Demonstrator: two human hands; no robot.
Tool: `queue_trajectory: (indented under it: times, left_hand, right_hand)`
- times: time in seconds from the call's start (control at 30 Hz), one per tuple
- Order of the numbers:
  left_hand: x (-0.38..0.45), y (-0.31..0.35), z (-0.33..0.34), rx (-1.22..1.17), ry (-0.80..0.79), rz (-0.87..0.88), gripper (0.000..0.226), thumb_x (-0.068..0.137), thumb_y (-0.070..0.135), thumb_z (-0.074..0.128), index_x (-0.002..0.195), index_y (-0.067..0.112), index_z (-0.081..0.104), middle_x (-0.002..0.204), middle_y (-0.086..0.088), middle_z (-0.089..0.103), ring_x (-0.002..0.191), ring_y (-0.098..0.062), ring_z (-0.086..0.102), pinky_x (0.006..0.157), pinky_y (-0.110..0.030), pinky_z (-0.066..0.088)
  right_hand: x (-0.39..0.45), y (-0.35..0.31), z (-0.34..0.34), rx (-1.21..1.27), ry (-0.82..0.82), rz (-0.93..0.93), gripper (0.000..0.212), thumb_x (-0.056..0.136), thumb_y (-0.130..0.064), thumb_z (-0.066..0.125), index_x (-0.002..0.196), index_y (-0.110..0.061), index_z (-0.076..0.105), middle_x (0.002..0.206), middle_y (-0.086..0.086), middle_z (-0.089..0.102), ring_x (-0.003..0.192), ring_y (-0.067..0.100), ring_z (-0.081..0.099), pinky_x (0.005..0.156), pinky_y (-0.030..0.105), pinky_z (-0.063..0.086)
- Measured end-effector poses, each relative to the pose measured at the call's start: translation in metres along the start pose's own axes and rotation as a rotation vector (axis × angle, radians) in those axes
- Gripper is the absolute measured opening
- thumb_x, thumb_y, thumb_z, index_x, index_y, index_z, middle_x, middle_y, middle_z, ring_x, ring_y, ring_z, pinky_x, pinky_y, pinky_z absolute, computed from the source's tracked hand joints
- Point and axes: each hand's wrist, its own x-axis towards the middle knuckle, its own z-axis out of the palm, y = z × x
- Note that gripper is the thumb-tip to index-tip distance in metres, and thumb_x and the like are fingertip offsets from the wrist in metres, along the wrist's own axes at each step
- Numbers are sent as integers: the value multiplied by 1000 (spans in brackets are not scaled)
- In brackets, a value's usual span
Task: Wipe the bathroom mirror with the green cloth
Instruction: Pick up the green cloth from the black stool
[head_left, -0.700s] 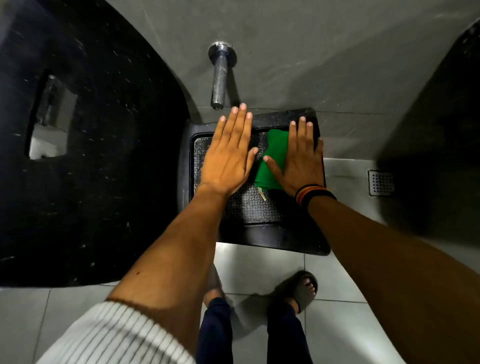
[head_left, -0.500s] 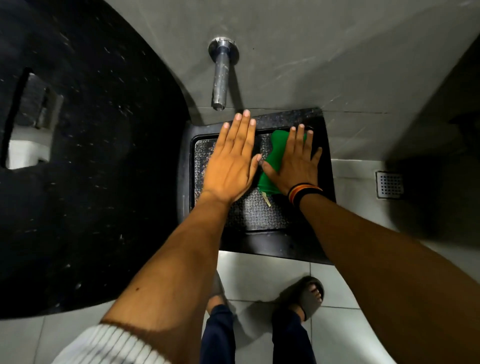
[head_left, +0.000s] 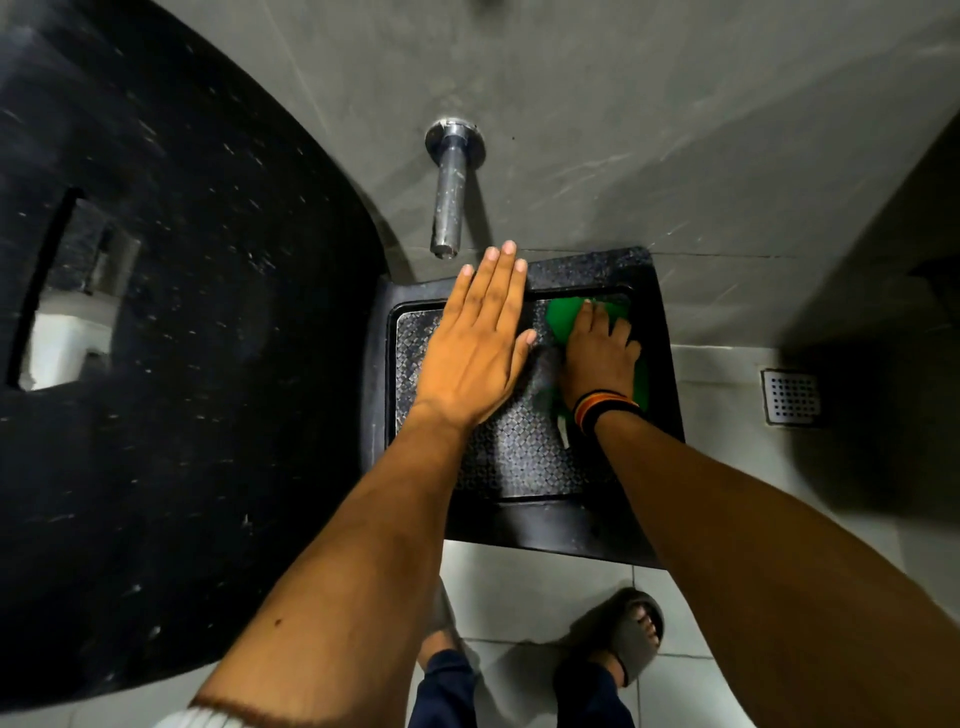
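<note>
The green cloth (head_left: 565, 313) lies bunched in the back right corner of a square black basin (head_left: 545, 530) with a patterned bottom. My right hand (head_left: 600, 356), with a striped band at the wrist, rests on top of the cloth, its fingers curled into the fabric. My left hand (head_left: 475, 353) lies flat and holds nothing, fingers straight and together, over the basin's left half and its back rim. Its thumb sits a little apart from my right hand. No mirror is in view.
A metal spout (head_left: 449, 202) juts from the grey wall just behind the basin. A black speckled counter (head_left: 182, 364) with a rectangular cutout (head_left: 67, 332) fills the left. The tiled floor holds a square drain (head_left: 792, 397) and my sandalled foot (head_left: 631, 634).
My right hand has slid right and back across the basin, curling its fingers and bunching the cloth into the corner. The view has tilted down slightly; my left hand stays flat.
</note>
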Motion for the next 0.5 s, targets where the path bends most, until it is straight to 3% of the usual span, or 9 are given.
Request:
queue_trajectory:
  times: [0.17,0.27,0.37,0.43,0.5]
  left_hand:
    - [4,3,-12,14,18,22,68,111,41,22,164,1,7,173,-18,1,161,-29,-1,132,-45,3]
    - [9,10,-27,6,49,37,68,111,40,24,164,0,9,173,-18,3,161,-29,1,131,-46,6]
    - [18,17,-61,4,87,53,68,110,39,28,164,0,11,173,-18,5,161,-30,2,131,-47,7]
    - [28,20,-88,-9,127,56,68,109,38,31,163,0,14,173,-18,7,161,-30,4,131,-46,6]
    - [38,20,-126,-10,183,62,69,108,38,34,163,0,17,173,-17,9,161,-30,6,131,-45,5]
  right_hand:
    - [-2,19,-21,154,85,-48,42,91,-16,56,131,-6,49,129,21,58,119,42,54,91,48,49]
    - [-8,27,-47,476,132,115,35,87,-14,59,120,-5,59,119,23,66,112,43,61,92,44,50]
    - [-22,34,-93,943,64,436,32,87,-22,68,112,-1,70,112,25,71,109,41,66,93,41,51]
    - [-40,35,-128,1518,-142,615,44,86,-31,75,118,-2,68,110,20,71,103,35,69,94,43,55]
    - [-64,35,-172,1956,-341,519,41,89,-40,65,116,-9,63,96,12,71,81,27,70,78,38,60]
